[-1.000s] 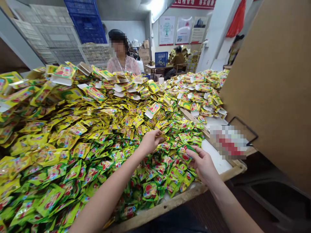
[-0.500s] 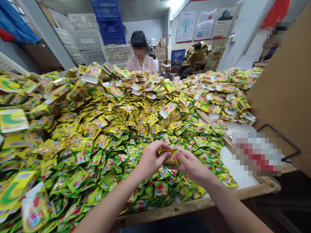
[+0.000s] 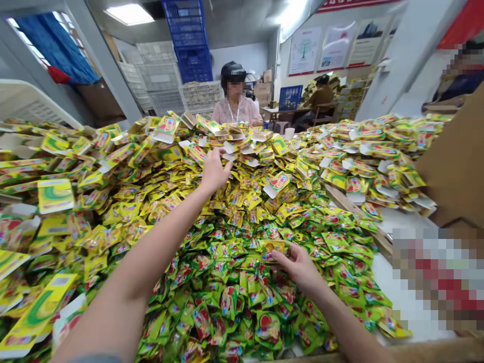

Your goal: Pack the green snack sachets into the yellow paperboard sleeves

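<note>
Blue crates (image 3: 193,64) behind heaped cartons (image 3: 166,127), green sachets (image 3: 268,325) below, left hand (image 3: 215,171) spread, right hand (image 3: 302,267) pinching yellow sachet (image 3: 273,246).

counting two bare hands: near right, a right hand (image 3: 298,267) with exactly one yellow packet (image 3: 274,246) in its fingers; farther off, a left hand (image 3: 215,170) holding zero packets as far as visible. can't put a number on the loose green packets (image 3: 268,325) near, way too many and all overlapping, hundreds easily. same deal for the small boxes (image 3: 56,195), left, right and far, dozens at least. far back: two other people for sure, one person in pink (image 3: 232,112) and one person in brown (image 3: 324,96), three whole posters (image 3: 304,50), one white cup (image 3: 289,133).
</note>
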{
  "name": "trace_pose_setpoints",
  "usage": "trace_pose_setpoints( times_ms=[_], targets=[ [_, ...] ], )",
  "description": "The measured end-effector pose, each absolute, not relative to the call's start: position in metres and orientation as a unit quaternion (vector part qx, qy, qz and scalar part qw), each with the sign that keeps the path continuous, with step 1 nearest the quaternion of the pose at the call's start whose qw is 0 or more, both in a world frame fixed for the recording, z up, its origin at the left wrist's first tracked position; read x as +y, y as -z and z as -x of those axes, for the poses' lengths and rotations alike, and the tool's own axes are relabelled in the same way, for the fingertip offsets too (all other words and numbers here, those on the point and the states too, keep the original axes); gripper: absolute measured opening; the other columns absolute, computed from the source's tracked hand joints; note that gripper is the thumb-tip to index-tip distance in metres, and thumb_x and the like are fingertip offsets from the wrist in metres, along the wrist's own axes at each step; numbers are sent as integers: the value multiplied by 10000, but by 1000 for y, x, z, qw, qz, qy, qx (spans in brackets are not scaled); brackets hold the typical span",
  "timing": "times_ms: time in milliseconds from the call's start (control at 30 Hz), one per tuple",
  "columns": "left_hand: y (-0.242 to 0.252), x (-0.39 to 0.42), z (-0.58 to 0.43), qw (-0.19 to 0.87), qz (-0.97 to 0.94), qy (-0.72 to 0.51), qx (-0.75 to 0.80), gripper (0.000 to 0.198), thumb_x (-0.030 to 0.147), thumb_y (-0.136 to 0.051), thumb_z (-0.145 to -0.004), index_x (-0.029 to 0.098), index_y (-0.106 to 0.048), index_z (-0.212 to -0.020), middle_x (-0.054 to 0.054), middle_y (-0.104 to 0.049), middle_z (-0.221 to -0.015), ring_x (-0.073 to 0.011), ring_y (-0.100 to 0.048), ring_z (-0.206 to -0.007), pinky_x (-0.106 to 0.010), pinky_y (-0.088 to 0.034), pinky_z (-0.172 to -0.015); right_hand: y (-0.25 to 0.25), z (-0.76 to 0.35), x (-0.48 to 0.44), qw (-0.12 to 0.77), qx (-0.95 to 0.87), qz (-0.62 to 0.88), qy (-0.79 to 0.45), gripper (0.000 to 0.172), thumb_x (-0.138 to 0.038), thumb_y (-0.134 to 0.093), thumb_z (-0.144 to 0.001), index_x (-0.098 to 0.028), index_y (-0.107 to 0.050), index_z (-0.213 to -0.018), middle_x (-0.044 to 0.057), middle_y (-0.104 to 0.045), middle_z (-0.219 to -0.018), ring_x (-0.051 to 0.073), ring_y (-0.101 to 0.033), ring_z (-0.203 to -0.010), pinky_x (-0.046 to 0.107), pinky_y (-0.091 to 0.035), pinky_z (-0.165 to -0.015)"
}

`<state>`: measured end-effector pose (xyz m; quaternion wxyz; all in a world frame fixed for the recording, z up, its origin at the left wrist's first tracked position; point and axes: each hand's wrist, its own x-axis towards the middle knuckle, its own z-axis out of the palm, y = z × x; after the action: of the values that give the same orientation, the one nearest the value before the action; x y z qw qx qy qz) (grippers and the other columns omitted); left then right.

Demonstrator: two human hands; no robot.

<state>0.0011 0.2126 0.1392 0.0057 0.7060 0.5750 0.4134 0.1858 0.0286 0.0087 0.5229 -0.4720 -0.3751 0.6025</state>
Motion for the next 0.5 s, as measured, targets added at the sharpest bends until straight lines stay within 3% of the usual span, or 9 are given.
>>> trace_pose_setpoints(
  times_ms=[100, 167, 267, 400, 500],
  targets=[
    [-143, 251, -23, 14, -651, -390, 651, 447, 289, -666, -753, 141, -501, -1140, -159, -500, -1216, -292, -475, -1148, -421, -355, -980, -5, -183, 33, 528, -364, 484, -595, 413, -413, -830, -521, -157, -661, -797, 14, -700, -705, 161, -648, -624, 277, -551, -554],
    [-144, 265, -33, 29, -620, -394, 678, 355, 299, -646, -766, 142, -551, -1069, -183, -505, -1191, -335, -474, -1141, -478, -363, -952, -3, -183, 36, 541, -354, 478, -595, 429, -405, -835, -509, -158, -660, -814, 2, -693, -693, 150, -640, -615, 266, -547, -540],
    [-147, 270, -35, 40, -606, -401, 686, 159, 281, -592, -802, 164, -617, -906, -163, -532, -1117, -319, -500, -1097, -467, -390, -919, -1, -187, 39, 563, -339, 457, -599, 420, -383, -845, -499, -156, -659, -801, 1, -698, -714, 147, -643, -646, 261, -552, -558],
    [-148, 241, -19, -18, -661, -421, 621, 109, 267, -559, -827, 205, -634, -876, -105, -484, -1186, -280, -421, -1176, -424, -346, -994, -3, -194, 41, 597, -327, 422, -599, 378, -355, -841, -532, -158, -668, -805, 11, -715, -748, 140, -652, -657, 270, -561, -615],
    [-134, 189, -2, -43, -774, -375, 508, 51, 210, -589, -791, 186, -633, -779, -88, -512, -1008, -266, -478, -1058, -444, -381, -957, -6, -202, 41, 617, -304, 379, -619, 389, -340, -851, -522, -184, -678, -834, -7, -716, -745, 120, -653, -637, 242, -552, -612]
  ],
)
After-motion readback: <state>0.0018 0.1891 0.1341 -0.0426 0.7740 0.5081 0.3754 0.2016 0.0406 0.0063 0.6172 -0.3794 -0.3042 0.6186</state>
